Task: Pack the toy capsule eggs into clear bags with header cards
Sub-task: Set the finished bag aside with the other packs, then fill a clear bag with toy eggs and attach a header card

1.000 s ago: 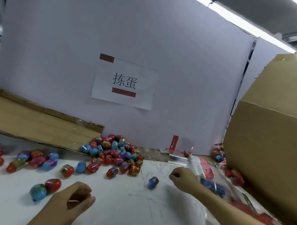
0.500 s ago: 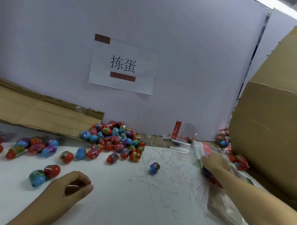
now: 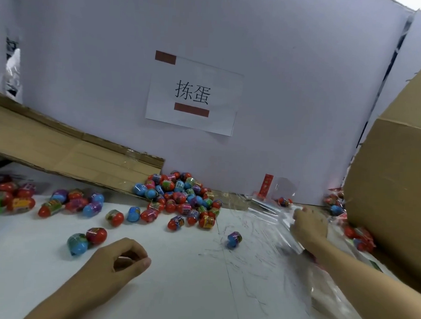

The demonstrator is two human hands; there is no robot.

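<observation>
While your right hand [image 3: 309, 226] grips a clear bag [image 3: 272, 211] at the right of the frame, your left hand [image 3: 120, 258] rests loosely curled at lower centre, grasping nothing visible. Most capsule eggs [image 3: 181, 196] lie unpacked, heaped at centre and scattered leftward. Filled bags [image 3: 358, 235] sit beside the cardboard box [image 3: 393, 206], so plenty is left.

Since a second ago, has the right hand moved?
Yes. The right hand has moved right, away from the lone blue egg, toward the cardboard box, and now grips the clear bags.
</observation>
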